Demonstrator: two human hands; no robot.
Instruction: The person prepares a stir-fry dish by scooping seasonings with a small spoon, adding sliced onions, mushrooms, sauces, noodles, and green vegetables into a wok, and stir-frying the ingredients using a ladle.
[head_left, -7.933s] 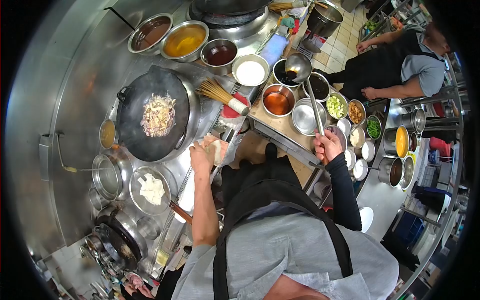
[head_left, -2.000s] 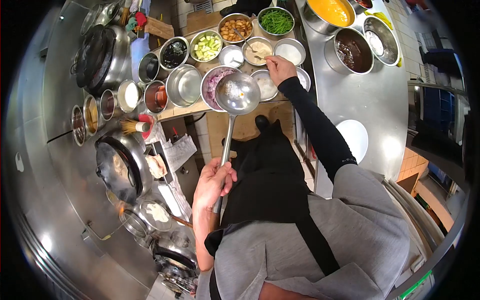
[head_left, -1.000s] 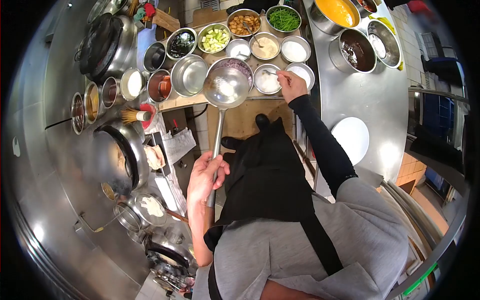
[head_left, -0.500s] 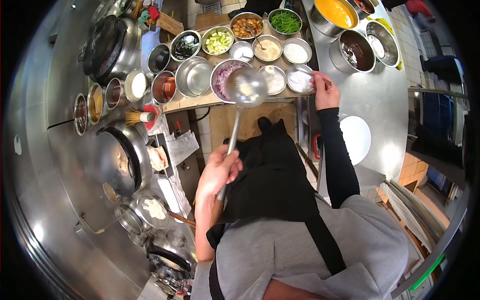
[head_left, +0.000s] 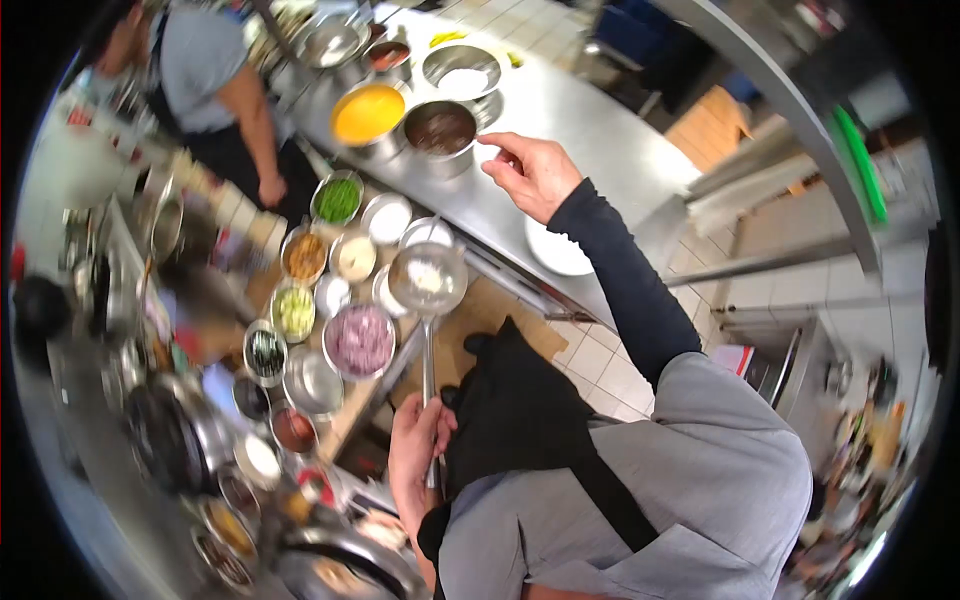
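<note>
holding a steel ladle (head_left: 428,283) in the left hand (head_left: 415,435), closing the fingers around the handle in front of the black apron (head_left: 520,410). pointing the ladle's scoop away from the body, carrying a little white matter in it. finding it, in this view, just beside chopped purple onion (head_left: 359,342) in a bowl and partly covering small bowls of white contents; not being able to tell the height above them.

reaching forward with the right hand (head_left: 538,178), parting thumb and forefinger by a narrow gap. placing the forefinger at the rim of a pot (head_left: 443,166) of dark brown sauce; not being able to tell touching from nearly touching.

noting, beside that pot on the steel counter (head_left: 560,95), orange liquid (head_left: 368,113) in another pot and a wide basin (head_left: 455,58) containing something white. seeing a white plate (head_left: 558,250) partly behind the dark right sleeve (head_left: 628,280).

recording, farther left, chopped greens (head_left: 338,200), brown chunks (head_left: 304,256), pale green pieces (head_left: 294,312) and beige paste or powder (head_left: 354,258), in bowls standing close together. observing a co-worker (head_left: 205,75) at upper left, letting one arm hang down.
</note>
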